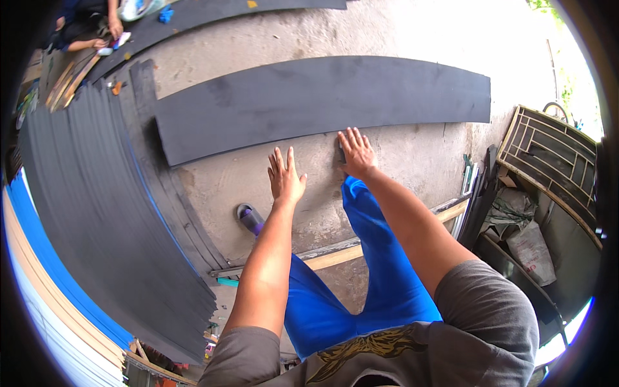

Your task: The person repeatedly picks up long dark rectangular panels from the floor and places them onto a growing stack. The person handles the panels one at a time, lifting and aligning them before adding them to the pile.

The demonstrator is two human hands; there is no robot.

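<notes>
"One long dark board (322, 93), lying crosswise over the concrete floor (219, 190). Where does it reach?"

"From about the floor's left edge, by the stack of dark boards (109, 213), across toward the right edge, where a metal frame (554, 161) leans. Whether it lies flat or is propped a little, I can't tell from where I'm standing."

"And the hands?"

"The left hand (285, 185) has its fingers stretched out, nothing in it, just short of the board's near side. The right hand (358, 155) is spread out too, palm down and holding nothing, with its fingertips right at that side. Touching or only hovering, I can't say."

"Heavy, do you think?"

"Fairly, I'd guess, more awkward than brutal. It looks thin for its length, so stiff across the width but likely to sag if lifted by one end."

"Slippery?"

"That smooth face might be. I'd trust fingers hooked under the near side, spread well apart around the middle, thumbs on top."

"And the corners?"

"They'd chip first, I reckon, if knocked against the floor."
</notes>
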